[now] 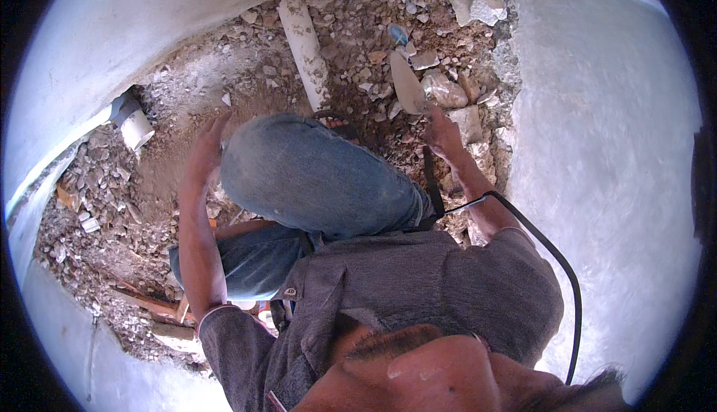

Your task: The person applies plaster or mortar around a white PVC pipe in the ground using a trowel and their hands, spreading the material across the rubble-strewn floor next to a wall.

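My right hand (445, 137) is closed round the handle of a trowel (407, 85), and its fingers hide most of that handle. The pale, pointed blade slants up and away over the rubble. My left hand (209, 145) hangs beside my bent knee (276, 162), above bare soil. Its fingers look stretched out, and nothing shows in them. Broken stones (444, 89) lie just right of the trowel blade. Beyond the blade's tip is a small blue object (398, 35) whose kind I cannot make out.
A dirty white pipe (302, 50) runs across the rubble ahead of my knee. Another pipe end (136, 129) sticks out at the left wall. Smooth pale walls (597, 150) bound the ground. A black cable (556, 251) loops past my right arm. Wood pieces (153, 304) lie at lower left.
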The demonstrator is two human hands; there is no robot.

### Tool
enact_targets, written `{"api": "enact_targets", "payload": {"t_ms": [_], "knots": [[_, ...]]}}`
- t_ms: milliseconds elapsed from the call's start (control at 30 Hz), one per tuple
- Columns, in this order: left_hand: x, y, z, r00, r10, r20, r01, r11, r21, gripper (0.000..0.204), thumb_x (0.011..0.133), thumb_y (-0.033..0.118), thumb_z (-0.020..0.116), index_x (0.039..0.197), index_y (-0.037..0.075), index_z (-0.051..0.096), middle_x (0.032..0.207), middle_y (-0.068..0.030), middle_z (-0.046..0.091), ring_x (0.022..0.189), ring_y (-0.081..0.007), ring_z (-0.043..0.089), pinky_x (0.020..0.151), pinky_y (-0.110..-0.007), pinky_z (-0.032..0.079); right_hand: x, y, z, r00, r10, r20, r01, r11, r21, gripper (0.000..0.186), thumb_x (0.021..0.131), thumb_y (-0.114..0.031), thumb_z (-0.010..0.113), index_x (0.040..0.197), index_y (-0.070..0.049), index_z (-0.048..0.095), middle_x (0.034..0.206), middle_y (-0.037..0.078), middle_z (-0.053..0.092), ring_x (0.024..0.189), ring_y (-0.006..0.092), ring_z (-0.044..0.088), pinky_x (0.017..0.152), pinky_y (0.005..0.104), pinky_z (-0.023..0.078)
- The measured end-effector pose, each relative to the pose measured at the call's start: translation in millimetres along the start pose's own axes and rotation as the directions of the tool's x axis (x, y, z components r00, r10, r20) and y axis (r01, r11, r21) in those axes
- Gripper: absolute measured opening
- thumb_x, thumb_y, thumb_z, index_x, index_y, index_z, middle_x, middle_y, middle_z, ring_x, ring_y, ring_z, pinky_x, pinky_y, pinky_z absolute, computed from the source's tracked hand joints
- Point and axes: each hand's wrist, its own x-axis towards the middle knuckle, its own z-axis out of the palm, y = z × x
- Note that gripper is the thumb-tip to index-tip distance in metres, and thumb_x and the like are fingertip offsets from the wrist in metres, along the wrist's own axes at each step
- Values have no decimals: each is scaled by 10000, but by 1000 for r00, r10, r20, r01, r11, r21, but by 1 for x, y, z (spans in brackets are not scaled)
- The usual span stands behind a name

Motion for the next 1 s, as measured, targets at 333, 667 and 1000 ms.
{"api": "enact_targets", "payload": {"t_ms": [333, 667, 1000], "knots": [[5, 4, -2, 999, 36, 4, -35, 997, -63, 632, 725, 106, 661, 1305, 103, 410, 1241, -220, 477, 1134, -395, 477, 941, -425, 405, 26, -29, -35, 718, -122, 685, 247, 965, -87, 291, 926, -316, 427, 1106, -99, 502, 998, 145, 603, 919, 341, 588, 781, 434, 484], [-1, -2, 4, 1000, -22, 1, 22, 990, -139, 610, 744, 144, 650, 1303, 110, 409, 1248, -213, 474, 1120, -399, 484, 931, -428, 418, 162, 18, -74, 665, 26, 747, 370, 857, -360, 307, 901, -357, 448, 982, -114, 615, 906, 139, 638, 776, 287, 618, 690, 389, 502], [2, 4, 4, 999, 28, 20, -30, 997, 66, 591, 741, 45, 578, 1302, 112, 407, 1245, -212, 477, 1089, -401, 501, 915, -441, 425, 176, 3, -54, 558, 185, 809, 175, 927, -333, 346, 913, -333, 426, 1009, -48, 598, 926, 148, 631, 756, 259, 612, 673, 403, 521]]}}
